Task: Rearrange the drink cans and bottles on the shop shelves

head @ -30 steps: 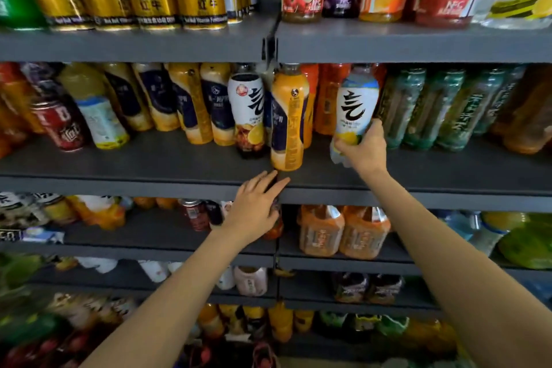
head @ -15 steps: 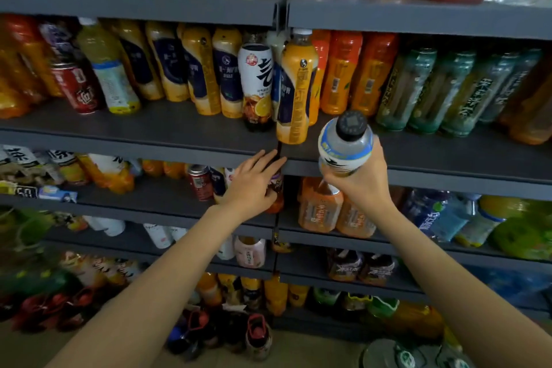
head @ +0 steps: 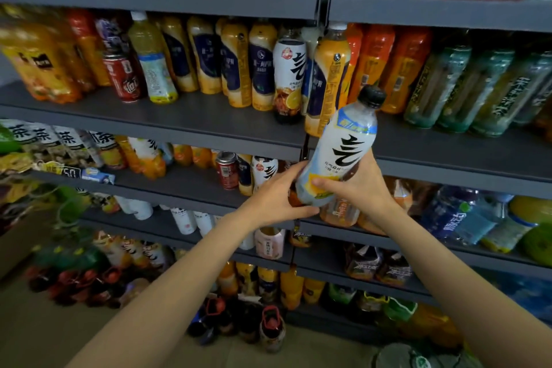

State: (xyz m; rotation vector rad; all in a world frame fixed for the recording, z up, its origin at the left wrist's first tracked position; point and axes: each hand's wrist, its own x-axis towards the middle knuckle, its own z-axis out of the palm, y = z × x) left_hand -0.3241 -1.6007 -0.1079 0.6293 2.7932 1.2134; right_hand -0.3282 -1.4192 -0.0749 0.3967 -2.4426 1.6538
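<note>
Gripping the white bottle (head: 337, 155) mid-frame, right hand (head: 358, 185) and left hand (head: 277, 197) next need a matching shelf row.

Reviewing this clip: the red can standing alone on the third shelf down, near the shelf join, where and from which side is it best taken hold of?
Grip the red can round its upper side wall, coming straight in from the front. It stands upright near the shelf's front edge with its face unobstructed, while a navy-labelled bottle crowds its right side and the shelf above probably leaves little room for a top grasp.
</note>
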